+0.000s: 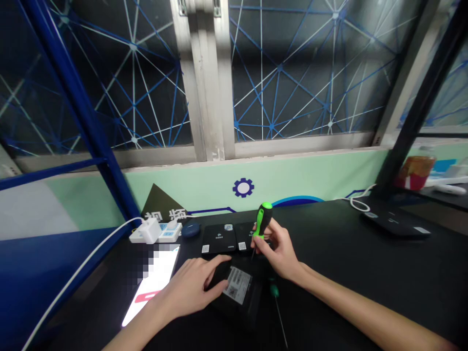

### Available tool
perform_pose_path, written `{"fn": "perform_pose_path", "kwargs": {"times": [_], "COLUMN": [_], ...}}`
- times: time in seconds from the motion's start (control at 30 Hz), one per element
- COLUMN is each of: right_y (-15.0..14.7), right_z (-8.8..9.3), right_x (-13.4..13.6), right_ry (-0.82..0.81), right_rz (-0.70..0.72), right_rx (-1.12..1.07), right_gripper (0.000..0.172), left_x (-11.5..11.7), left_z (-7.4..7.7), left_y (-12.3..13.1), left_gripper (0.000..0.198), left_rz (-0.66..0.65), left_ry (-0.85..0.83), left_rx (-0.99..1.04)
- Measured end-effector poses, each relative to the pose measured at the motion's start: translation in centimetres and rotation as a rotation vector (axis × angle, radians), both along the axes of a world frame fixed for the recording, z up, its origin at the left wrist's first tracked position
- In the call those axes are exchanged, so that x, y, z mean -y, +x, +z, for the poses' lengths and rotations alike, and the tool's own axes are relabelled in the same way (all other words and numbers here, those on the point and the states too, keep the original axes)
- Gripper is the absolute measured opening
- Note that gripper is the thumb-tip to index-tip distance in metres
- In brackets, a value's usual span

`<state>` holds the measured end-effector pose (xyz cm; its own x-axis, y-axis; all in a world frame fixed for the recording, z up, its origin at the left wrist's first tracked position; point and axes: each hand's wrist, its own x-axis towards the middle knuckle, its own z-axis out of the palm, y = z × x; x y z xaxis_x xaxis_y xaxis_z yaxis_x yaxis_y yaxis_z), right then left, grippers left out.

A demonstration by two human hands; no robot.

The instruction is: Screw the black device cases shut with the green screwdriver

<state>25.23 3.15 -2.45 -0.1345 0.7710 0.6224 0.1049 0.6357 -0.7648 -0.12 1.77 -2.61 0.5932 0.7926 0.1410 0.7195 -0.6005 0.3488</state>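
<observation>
On the black table (347,263) under a window: a lit phone (153,280) at left, a power strip (155,232) and two black boxes (219,239) behind, a spare screwdriver (275,292) just right of the black device (248,302). The device, flat with a white label (237,282), lies under the left hand (190,290) — fingers spread flat on it. The right hand (280,251) grips a green-handled screwdriver (262,219) upright — tip on the device

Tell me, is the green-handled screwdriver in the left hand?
No, the right hand holds the screwdriver upright, while the left hand lies flat on the black box.
</observation>
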Motion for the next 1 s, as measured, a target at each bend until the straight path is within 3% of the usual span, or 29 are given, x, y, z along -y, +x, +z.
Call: {"fn": "perform_pose_path", "kwargs": {"times": [0.23,0.53,0.77,1.0], "right_y": [-0.32,-0.09,-0.07,-0.22], "right_z": [-0.51,-0.36,0.0,0.22], "right_x": [0.37,-0.03,-0.01,0.13], "right_ry": [-0.069,-0.02,0.029,-0.005], "right_rz": [0.172,0.046,0.009,-0.008], "right_rx": [-0.132,-0.04,0.022,0.075], "right_gripper": [0.015,0.009,0.007,0.01], "left_x": [0.2,0.11,-0.04,0.08], "left_z": [0.61,0.54,0.15,0.36], "left_y": [0.02,0.2,-0.02,0.08], "left_gripper": [0.043,0.031,0.044,0.044], "left_rz": [0.001,0.068,0.058,0.069], "left_ry": [-0.002,0.01,0.004,-0.002], "left_rx": [-0.139,-0.109,-0.129,-0.135]}}
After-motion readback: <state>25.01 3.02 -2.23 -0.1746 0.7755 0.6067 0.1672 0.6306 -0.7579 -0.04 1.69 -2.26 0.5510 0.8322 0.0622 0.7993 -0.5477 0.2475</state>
